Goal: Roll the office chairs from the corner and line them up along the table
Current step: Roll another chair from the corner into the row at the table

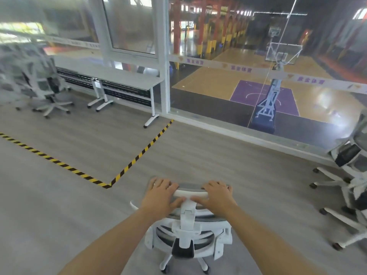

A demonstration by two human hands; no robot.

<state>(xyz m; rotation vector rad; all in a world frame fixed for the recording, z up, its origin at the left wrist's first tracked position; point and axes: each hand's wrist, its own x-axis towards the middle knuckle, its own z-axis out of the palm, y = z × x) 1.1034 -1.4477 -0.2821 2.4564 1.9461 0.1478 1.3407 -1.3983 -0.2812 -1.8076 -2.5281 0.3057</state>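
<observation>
Step in hand: one chair is being rolled over open floor toward the long white table [111, 76]. I judge the task partly done.
Next move: steer left across the tape line, turn the seat to the table, and park next to the chair standing there. The castors should not knock together.
Floor: grey wood-pattern floor [59, 215]. A yellow-and-black striped tape line [139, 155] makes a corner on it between the pushed chair and the table.
Glass wall: tall glass wall in white frames [218, 86], looking down on a sports court.
Table: stands along the glass wall at far left, on white legs with castors, well apart from the pushed chair.
Chairs at right: cluster of white office chairs [349, 175] with star bases, close together and cut by the edge. Probably these wait for their turn.
Chair at left: blurred white office chair [49, 92] near the table's left part. More shapes are behind it, and I cannot count them.
Pushed chair: white-framed office chair with grey mesh back [186, 231], upright in the near middle, on a white star base with dark castors.
Headrest: curved white headrest with grey pad [191, 192], at the top of the back.
Hands: left hand [160, 195] and right hand [217, 195] grip the two ends of the headrest.
Fingers: fingers [158, 184] of both hands curl over the far edge, thumbs on the near side, holding the headrest.
</observation>
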